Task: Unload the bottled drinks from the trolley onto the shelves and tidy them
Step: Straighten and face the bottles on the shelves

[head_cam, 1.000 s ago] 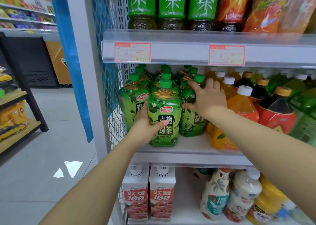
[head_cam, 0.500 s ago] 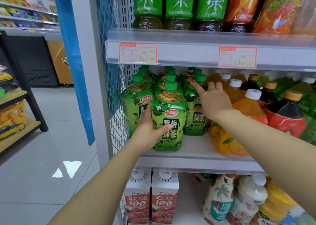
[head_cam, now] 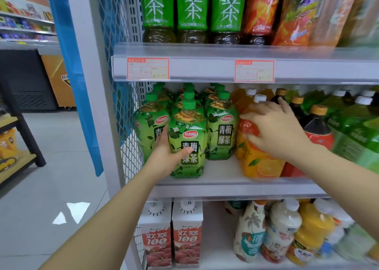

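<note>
Green plum-tea bottles stand in three rows at the left end of the middle shelf (head_cam: 221,182). My left hand (head_cam: 168,153) grips the front bottle of the middle row (head_cam: 187,134), thumb across its label and fingers behind its left side. To its right stands an orange juice bottle (head_cam: 258,163) at the shelf front. My right hand (head_cam: 274,130) grips the shoulder of that orange bottle, fingers curled over it below the white cap. The trolley is out of view.
Dark tea bottles with red labels (head_cam: 317,132) and green bottles (head_cam: 356,138) fill the shelf to the right. Tall green tea bottles (head_cam: 191,9) stand on the shelf above, juice cartons (head_cam: 186,235) and mixed bottles below. A mesh side panel (head_cam: 114,44) bounds the left.
My right hand left the right-row green bottle and moved right onto the orange juice bottle. My left hand keeps its hold on the front green bottle. The camera moved closer.
</note>
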Action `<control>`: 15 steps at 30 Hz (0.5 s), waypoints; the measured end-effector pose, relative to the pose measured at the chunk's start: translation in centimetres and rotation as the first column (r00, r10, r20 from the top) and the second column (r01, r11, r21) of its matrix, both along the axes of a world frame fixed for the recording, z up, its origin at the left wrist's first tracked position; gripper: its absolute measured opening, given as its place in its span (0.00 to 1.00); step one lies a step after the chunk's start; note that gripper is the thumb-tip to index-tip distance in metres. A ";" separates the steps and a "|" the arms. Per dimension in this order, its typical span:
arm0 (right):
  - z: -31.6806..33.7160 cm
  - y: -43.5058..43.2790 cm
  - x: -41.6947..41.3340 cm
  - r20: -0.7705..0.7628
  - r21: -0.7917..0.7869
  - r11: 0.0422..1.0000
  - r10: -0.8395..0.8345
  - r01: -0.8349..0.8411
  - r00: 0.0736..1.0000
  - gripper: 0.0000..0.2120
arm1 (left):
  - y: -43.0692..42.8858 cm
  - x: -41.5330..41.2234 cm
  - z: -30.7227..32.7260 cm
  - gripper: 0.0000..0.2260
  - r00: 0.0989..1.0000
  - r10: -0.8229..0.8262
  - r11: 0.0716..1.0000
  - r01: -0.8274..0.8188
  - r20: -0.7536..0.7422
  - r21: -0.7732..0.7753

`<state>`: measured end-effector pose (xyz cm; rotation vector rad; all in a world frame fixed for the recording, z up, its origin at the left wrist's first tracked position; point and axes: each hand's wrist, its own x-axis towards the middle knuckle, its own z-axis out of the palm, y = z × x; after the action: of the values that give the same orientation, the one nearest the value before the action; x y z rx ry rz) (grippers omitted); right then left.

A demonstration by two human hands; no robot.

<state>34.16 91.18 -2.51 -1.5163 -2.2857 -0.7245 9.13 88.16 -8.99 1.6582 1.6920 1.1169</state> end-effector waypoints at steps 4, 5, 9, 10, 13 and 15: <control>-0.6 -0.9 3.2 -0.063 -0.101 0.995 -0.019 0.012 0.998 0.31 | -0.4 1.0 0.0 0.44 1.000 -0.014 1.000 0.014 -0.011 0.009; -0.9 -0.9 3.5 -0.088 -0.155 0.988 0.012 -0.026 0.996 0.32 | -0.5 1.5 0.0 0.44 1.000 -0.021 1.000 0.021 -0.016 0.014; -1.4 -0.1 3.9 -0.132 -0.155 0.986 0.047 -0.068 0.990 0.34 | 0.2 3.4 -0.1 0.43 0.998 -0.059 0.997 0.058 0.008 0.055; -1.4 0.0 3.9 -0.137 -0.148 0.986 0.051 -0.071 0.989 0.34 | 0.5 3.8 -0.1 0.44 0.998 -0.065 0.997 0.065 0.012 0.044; -1.6 0.1 4.2 -0.134 -0.137 0.987 0.059 -0.078 0.989 0.35 | 1.1 5.1 -0.2 0.45 0.995 -0.096 0.995 0.096 0.035 0.013; -1.6 0.1 4.2 -0.140 -0.139 0.987 0.060 -0.080 0.988 0.35 | 1.4 6.1 -0.1 0.44 0.993 -0.108 0.994 0.107 0.039 0.008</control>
<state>38.34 91.32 -4.11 -1.4886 -2.3186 -0.4315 15.25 89.51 -9.07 1.6983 1.5568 1.0972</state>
